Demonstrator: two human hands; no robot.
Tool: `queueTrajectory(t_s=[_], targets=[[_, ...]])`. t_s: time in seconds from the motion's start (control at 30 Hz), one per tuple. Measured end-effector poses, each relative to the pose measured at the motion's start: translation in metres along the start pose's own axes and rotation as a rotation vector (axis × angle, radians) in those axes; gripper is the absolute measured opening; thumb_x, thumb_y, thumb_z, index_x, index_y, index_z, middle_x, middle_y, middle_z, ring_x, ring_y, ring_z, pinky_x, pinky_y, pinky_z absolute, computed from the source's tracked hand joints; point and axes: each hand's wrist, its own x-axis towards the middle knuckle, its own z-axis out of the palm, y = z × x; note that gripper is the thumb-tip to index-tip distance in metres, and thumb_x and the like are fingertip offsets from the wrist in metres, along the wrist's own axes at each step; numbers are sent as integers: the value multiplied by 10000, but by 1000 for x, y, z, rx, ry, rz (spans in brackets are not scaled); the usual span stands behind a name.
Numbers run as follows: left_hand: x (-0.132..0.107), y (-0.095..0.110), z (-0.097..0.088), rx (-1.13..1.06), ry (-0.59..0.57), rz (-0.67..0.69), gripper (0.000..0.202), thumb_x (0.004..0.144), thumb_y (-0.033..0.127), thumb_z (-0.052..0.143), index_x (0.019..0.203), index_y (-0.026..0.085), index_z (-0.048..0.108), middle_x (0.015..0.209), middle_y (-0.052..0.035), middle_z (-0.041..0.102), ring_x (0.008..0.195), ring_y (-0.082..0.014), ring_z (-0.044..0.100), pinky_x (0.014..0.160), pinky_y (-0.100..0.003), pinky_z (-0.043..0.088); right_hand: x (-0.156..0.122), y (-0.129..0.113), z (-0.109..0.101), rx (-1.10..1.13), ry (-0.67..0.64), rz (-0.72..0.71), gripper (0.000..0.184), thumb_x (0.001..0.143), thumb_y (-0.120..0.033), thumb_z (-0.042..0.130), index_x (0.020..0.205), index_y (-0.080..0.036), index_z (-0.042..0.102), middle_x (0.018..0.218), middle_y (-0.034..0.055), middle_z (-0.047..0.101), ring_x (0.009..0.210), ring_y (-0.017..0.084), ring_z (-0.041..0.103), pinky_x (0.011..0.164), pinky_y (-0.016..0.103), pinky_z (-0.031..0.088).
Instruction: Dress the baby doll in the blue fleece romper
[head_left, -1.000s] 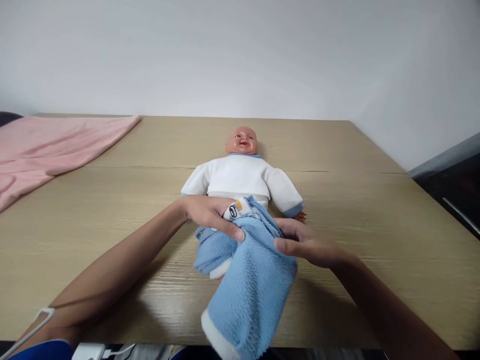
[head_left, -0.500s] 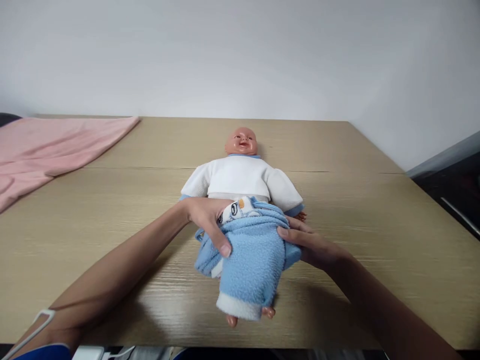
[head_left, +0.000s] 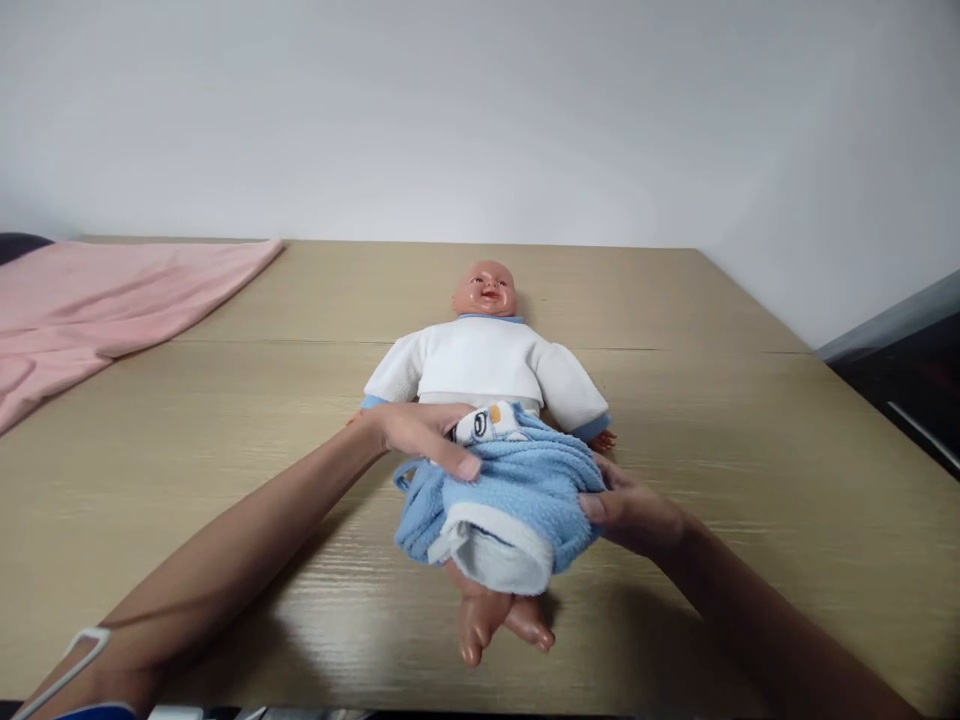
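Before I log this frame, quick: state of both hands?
Left hand: closed, holding the blue garment.
Right hand: closed, holding the same garment's opposite side.

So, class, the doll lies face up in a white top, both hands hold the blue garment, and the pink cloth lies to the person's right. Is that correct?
Not quite: the head view shows the pink cloth lying to the person's left. The rest is right: the doll lies face up in a white top, and the left hand and right hand hold the blue garment.
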Motion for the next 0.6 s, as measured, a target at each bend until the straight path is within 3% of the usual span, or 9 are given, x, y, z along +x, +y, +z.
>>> queueTrajectory(t_s=[0.1,0.17,0.3,0.4,0.47,0.6], targets=[[1,-9,-7,-66,-101,19,918,445,627,1150,1201,196,858,1111,-98,876,1048,-359,827,1018,-418,700,4,6,3,108,66,-8,579,836,-578,1035,1276,-253,844,1125,61,840,990,199,764,918,291,599],[2,-15,-11,-63,-119,18,907,400,568,1173,1157,182,857,1041,-94,872,1018,-354,825,988,-409,705,5,6,7,118,57,8,488,890,-570,999,1223,-243,858,1080,47,829,931,165,734,875,248,577],[5,-22,-13,-10,-86,78,768,588,565,1128,1159,140,840,1059,-81,868,1039,-281,814,1012,-336,684,4,-2,11,-18,-54,35,490,932,-567,966,1230,-194,855,1058,19,780,889,118,664,817,182,522],[5,-25,-11,-23,-112,108,604,689,532,1086,1081,141,844,1059,-68,869,1055,-266,813,1034,-317,670,2,-7,12,-96,-150,46,684,798,-634,1036,1241,-155,831,1054,28,754,857,128,641,760,191,520],[5,-25,-9,-58,-126,83,505,729,505,1070,1004,149,838,1035,-56,868,1043,-264,816,1055,-319,661,3,-8,13,-112,-194,46,671,759,-633,1051,1154,-138,830,961,22,736,782,129,624,714,209,508],[6,-16,-3,-74,-123,64,404,787,433,1045,994,162,829,1003,-42,869,1010,-264,821,1041,-323,661,7,-9,16,-86,-102,-76,514,738,-539,1070,959,-171,788,817,-25,653,728,124,539,703,221,455]])
